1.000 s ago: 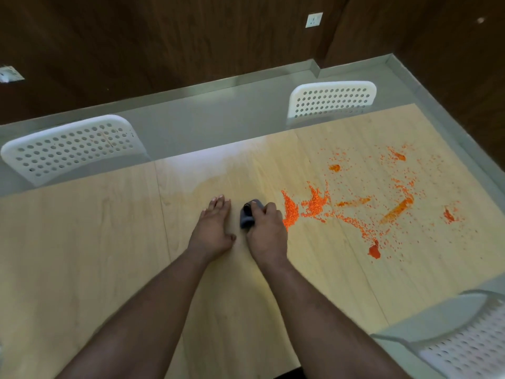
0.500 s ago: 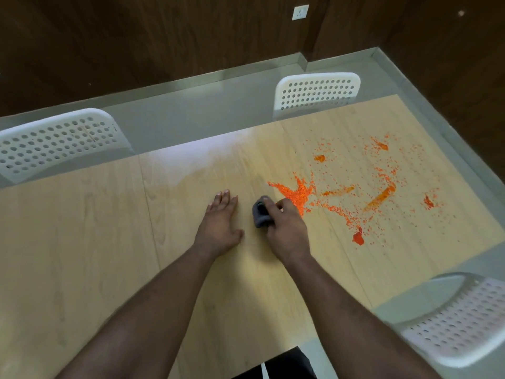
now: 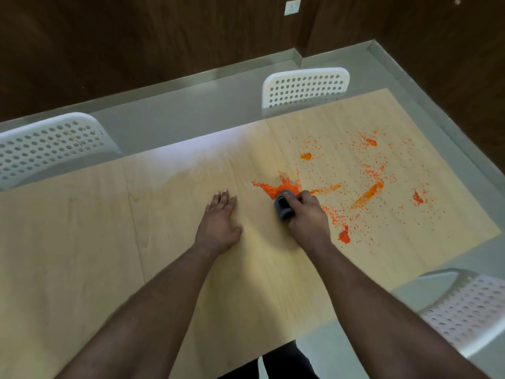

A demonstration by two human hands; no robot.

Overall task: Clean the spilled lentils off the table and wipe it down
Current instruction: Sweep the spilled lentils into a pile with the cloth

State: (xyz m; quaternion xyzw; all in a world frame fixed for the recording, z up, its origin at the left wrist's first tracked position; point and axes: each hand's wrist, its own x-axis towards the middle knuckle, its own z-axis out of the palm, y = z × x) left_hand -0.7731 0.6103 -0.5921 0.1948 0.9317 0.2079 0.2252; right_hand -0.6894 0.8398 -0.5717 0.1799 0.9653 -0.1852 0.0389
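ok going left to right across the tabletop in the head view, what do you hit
left hand flat on the table → grey cloth → right hand gripping it → long orange lentil streak → small lentil clump near the right edge

- The table has a pale wood-grain top, smooth, with a soft sheen near its far edge.
- The cloth is a dark grey, matt, bunched fabric.
- The lentils are a dry, grainy orange scatter.
- The chairs look like white moulded plastic, perforated and slightly glossy.
- The wall is dark wood panelling with a dull finish.
- The floor is smooth, grey and reflective.
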